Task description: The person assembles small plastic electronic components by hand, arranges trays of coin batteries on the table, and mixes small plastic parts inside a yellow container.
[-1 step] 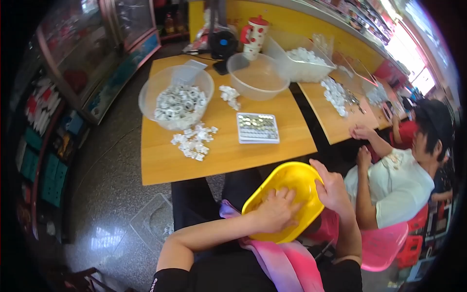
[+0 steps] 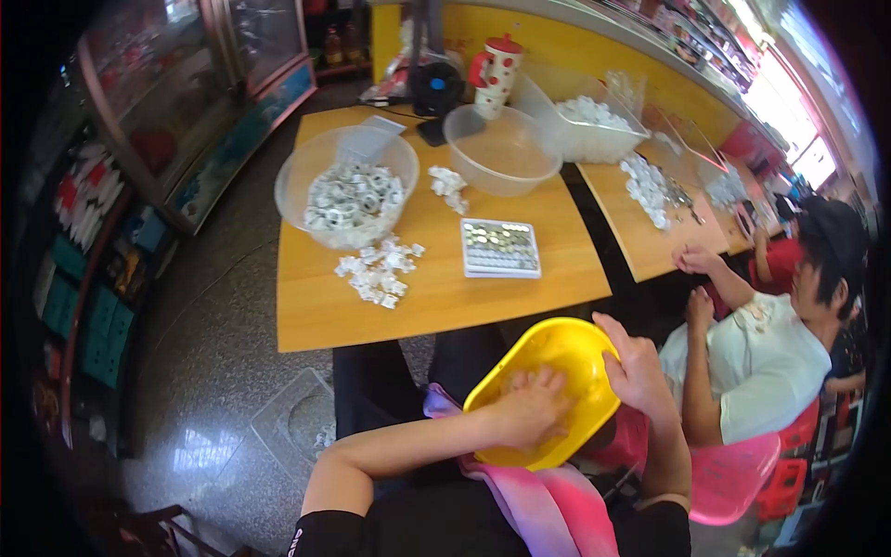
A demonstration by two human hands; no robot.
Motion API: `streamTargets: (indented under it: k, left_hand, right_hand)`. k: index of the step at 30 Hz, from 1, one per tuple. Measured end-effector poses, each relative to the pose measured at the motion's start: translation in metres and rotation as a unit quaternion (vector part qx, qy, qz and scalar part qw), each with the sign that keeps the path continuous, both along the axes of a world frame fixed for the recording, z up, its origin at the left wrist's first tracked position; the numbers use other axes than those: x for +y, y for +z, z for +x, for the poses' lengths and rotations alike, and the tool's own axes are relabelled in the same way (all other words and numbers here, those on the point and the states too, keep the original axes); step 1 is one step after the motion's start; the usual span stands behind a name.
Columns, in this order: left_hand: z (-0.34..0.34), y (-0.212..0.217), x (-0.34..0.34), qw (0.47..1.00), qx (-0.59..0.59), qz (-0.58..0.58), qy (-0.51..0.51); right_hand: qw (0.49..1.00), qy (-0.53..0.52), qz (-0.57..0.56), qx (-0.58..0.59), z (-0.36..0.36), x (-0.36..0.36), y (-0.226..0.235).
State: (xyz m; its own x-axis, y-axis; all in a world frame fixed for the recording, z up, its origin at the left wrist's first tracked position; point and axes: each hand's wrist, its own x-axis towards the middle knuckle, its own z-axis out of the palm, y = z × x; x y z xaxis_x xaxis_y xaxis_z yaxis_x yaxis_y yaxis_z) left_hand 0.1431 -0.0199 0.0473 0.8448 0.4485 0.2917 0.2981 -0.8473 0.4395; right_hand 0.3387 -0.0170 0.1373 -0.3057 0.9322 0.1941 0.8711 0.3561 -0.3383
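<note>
A yellow plastic basin [image 2: 583, 408] is tilted over my lap. My right hand [image 2: 640, 371] grips its right rim, with the thumb on the inner side. Inside the basin lies my left hand [image 2: 531, 408], its fingers spread near the bottom. Any small contents under that palm are hidden. On the wooden table ahead sits a white tray [image 2: 501, 249] filled with rows of small shiny metal pieces. To its left is a loose pile of small white plastic parts [image 2: 379, 269]. A clear round tub [image 2: 348, 190] behind that pile holds many white and grey parts.
Another clear round tub [image 2: 501, 153], a polka-dot tumbler [image 2: 498, 74] and a small black fan [image 2: 436, 88] stand farther back. A clear bin [image 2: 594, 121] of white pieces is beside them. At right sits a co-worker [image 2: 770, 353] on a pink chair [image 2: 738, 469]. Glass cabinets line the left.
The view has shifted slightly, so the table sits a little farther right. My left hand has shifted slightly within the basin; my right hand keeps its grip on the rim.
</note>
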Motion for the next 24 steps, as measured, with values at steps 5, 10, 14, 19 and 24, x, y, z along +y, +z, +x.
streamTargets:
  k: [5,10,14,19,24]
  left_hand:
    - [-0.013,-0.024,-0.022,0.973,0.159,-0.122,-0.117]
    - [-0.022,-0.032,-0.019,0.956,0.171,-0.197,-0.135]
    - [-0.017,-0.041,-0.007,0.971,0.062,-0.209,-0.097]
    - [-0.022,-0.038,0.019,0.951,0.016,-0.303,-0.066]
    - [-0.032,-0.002,0.043,0.783,-0.183,-0.595,0.016]
  right_hand:
    - [0.995,-0.016,-0.077,0.057,0.011,-0.008,-0.030]
    - [0.985,-0.015,-0.096,0.143,0.022,-0.010,-0.058]
    - [0.986,-0.028,-0.099,0.133,0.029,-0.004,-0.061]
    - [0.982,-0.046,-0.115,0.145,0.025,-0.003,-0.060]
    - [0.976,-0.046,-0.118,0.176,0.029,-0.008,-0.069]
